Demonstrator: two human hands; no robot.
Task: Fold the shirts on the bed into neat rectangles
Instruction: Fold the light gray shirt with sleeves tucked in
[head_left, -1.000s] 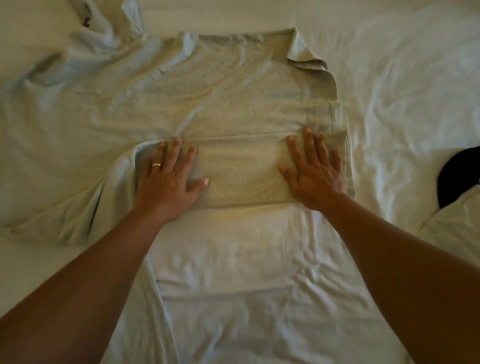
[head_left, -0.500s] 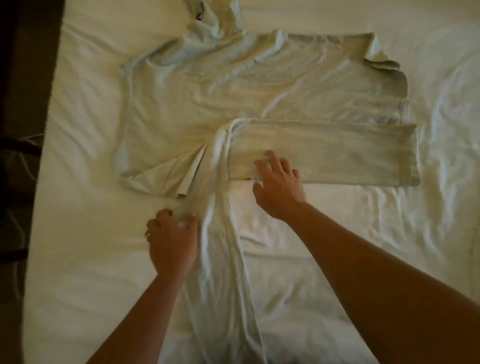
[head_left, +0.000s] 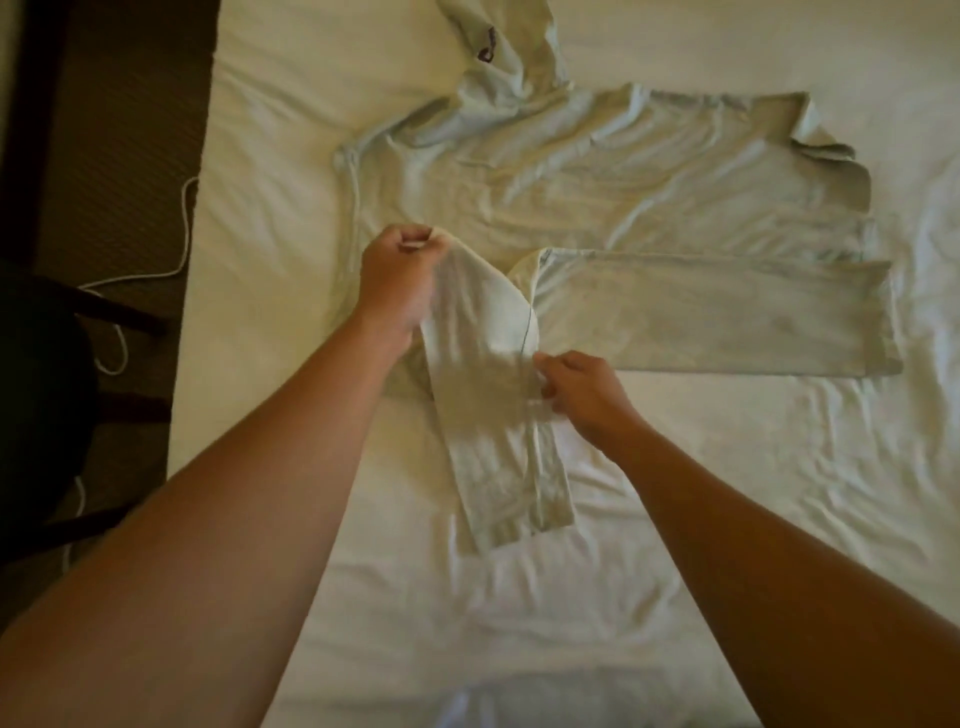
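A pale green long-sleeved shirt (head_left: 597, 187) lies spread across the white bed (head_left: 727, 493), its near side already folded over into a long band (head_left: 717, 312) toward the right. The left hand (head_left: 400, 275) pinches the upper part of the near sleeve (head_left: 493, 426) and lifts it off the body panel, while the right hand (head_left: 576, 400) curls its fingers onto the sleeve's right edge lower down; the cuff end trails on the sheet toward the camera. The cloth looks light, limp and prone to creasing, so it is best taken at seams, shoulder and cuff and drawn taut between two holds. Half a second ago the left hand lay low beside the sleeve and the right pressed on the band's left end; both have since closed on the sleeve, and its upper end has risen. A white cord (head_left: 176, 244) lies on the dark floor at left.
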